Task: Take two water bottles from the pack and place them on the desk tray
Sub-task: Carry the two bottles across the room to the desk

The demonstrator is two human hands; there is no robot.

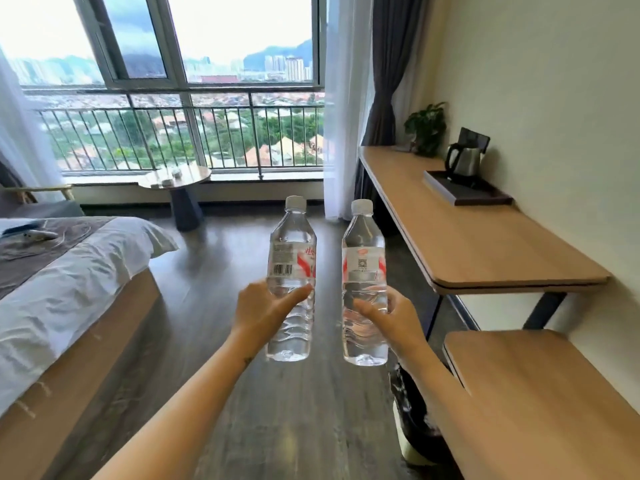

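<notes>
My left hand (265, 308) grips a clear water bottle (291, 258) with a white cap and a red-and-white label, held upright over the floor. My right hand (393, 322) grips a second, matching water bottle (363, 268), also upright, just to the right of the first. Both bottles hang in mid-air in the aisle between bed and desk. The dark desk tray (450, 195) lies on the wooden desk (485, 244) at the right, far ahead of the bottles, with a steel kettle (464, 161) standing on it. The pack is not in view.
A bed (69, 271) with white sheets fills the left. A small round table (180, 181) stands by the window. A potted plant (427, 128) sits at the desk's far end. A lower wooden surface (540, 393) is near right, with a dark bag (415, 420) beside it.
</notes>
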